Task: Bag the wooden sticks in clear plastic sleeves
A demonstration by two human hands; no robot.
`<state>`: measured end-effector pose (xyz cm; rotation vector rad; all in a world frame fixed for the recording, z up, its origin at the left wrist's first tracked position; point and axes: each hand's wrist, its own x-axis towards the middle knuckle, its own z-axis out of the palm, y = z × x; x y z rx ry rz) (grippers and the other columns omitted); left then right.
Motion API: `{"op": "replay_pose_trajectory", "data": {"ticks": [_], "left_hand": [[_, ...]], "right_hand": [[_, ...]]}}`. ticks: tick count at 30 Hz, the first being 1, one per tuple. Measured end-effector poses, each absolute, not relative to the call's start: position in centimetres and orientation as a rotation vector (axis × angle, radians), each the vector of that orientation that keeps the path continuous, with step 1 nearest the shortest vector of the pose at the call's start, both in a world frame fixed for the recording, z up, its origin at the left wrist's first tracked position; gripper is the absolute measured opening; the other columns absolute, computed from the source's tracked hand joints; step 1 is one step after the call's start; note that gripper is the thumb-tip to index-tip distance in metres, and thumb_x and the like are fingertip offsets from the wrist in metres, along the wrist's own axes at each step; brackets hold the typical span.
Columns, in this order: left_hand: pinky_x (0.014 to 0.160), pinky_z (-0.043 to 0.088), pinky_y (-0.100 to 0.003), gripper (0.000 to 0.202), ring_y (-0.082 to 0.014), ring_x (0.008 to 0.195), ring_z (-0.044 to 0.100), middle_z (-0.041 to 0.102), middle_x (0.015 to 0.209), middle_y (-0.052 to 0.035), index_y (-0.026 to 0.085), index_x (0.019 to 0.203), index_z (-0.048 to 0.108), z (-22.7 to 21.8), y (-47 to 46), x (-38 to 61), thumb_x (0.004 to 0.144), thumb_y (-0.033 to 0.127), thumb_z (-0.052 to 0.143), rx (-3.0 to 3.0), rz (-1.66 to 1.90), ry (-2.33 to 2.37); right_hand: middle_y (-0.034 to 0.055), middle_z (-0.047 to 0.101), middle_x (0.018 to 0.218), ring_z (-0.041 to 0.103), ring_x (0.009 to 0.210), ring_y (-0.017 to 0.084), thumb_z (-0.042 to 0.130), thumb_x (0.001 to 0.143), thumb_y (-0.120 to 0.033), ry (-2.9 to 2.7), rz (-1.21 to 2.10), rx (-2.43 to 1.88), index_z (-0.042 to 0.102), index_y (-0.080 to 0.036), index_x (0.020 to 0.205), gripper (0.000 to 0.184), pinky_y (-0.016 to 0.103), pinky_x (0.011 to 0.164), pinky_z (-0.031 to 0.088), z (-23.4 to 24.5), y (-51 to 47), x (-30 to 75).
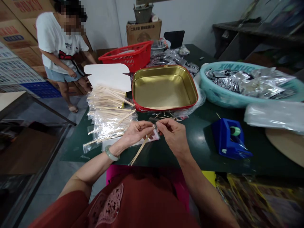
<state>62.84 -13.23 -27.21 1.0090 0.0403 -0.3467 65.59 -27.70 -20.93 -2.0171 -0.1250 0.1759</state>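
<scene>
My left hand (pixel 140 130) pinches a clear plastic bag with thin wooden sticks (pixel 140 149) in it, which slant down toward the table's front edge. Close beside it, my right hand (pixel 172 132) has thumb and forefinger pressed together at the bag's upper end. Exactly what the right fingertips grip is too small to make out. To the left lies a pile of bagged wooden sticks (pixel 108 117), partly in front of a white box flap (pixel 108 76). A few loose sticks (pixel 169 117) lie beyond my hands, before a gold-lined tin (pixel 163 85).
A blue tape dispenser (pixel 228 139) stands at right, near a stack of clear bags (pixel 275 115). Behind are a turquoise basin (pixel 213 90) of silvery packets and a red basket (pixel 140 60). At the far left, a person (pixel 61 47) stands past the green table (pixel 194 155).
</scene>
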Motion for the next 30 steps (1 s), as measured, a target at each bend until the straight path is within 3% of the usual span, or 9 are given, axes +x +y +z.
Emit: {"op": "replay_pose_trajectory", "data": {"ticks": [5,9,12,15,21,30], "left_hand": [[0.047,0.041,-0.018,0.045,-0.0069,0.051,0.05,0.063,0.059,-0.0023,0.011,0.073,0.072,-27.1,-13.5,63.3,0.072,0.056,0.072,1.184,-0.136,0.073],[0.044,0.037,-0.018,0.037,-0.0064,0.047,0.045,0.061,0.056,-0.0012,0.012,0.073,0.072,-27.4,-14.0,63.4,0.075,0.048,0.07,1.247,-0.073,0.055],[0.046,0.038,-0.018,0.028,-0.0065,0.049,0.046,0.064,0.061,-0.0018,0.012,0.076,0.073,-27.3,-14.2,63.2,0.077,0.04,0.068,1.285,-0.016,0.007],[0.052,0.041,-0.019,0.021,-0.0077,0.055,0.05,0.067,0.069,-0.0028,0.012,0.08,0.073,-27.1,-14.1,63.0,0.081,0.03,0.062,1.347,0.03,-0.087],[0.051,0.032,-0.019,0.025,-0.0063,0.052,0.042,0.051,0.055,0.0017,0.013,0.061,0.06,-27.0,-14.0,62.9,0.084,0.012,0.049,1.596,0.196,-0.335],[0.05,0.036,-0.017,0.023,-0.0061,0.052,0.049,0.061,0.059,-0.0003,0.012,0.067,0.066,-25.7,-14.4,63.2,0.086,0.014,0.054,1.565,0.145,-0.409]], "right_hand": [[-0.0018,0.06,0.059,0.055,0.052,0.01,0.06,0.08,-0.027,-0.246,0.173,-2.134,0.063,-0.017,0.073,0.013,0.023,0.049,0.046,-21.5,-27.8,65.3],[0.0037,0.063,0.079,0.06,0.071,0.015,0.063,0.081,-0.021,-0.535,-0.511,-2.343,0.064,-0.018,0.091,0.01,0.027,0.059,0.05,-22.0,-27.9,64.9],[0.0041,0.061,0.078,0.057,0.074,0.016,0.06,0.086,-0.016,-0.898,-0.809,-2.421,0.064,-0.019,0.09,0.006,0.029,0.067,0.05,-21.8,-27.6,64.3],[0.0041,0.061,0.075,0.054,0.072,0.016,0.055,0.089,-0.015,-1.027,-0.833,-2.565,0.065,-0.018,0.09,0.01,0.029,0.067,0.048,-21.7,-27.4,64.1],[0.0028,0.059,0.068,0.051,0.069,0.015,0.052,0.09,-0.012,-1.061,-0.832,-2.743,0.062,-0.018,0.074,0.02,0.027,0.06,0.04,-22.0,-27.8,64.2],[0.0019,0.055,0.069,0.051,0.066,0.014,0.05,0.083,-0.011,-0.794,-0.844,-2.609,0.055,-0.021,0.073,0.015,0.027,0.06,0.043,-21.9,-29.3,64.8]]}}
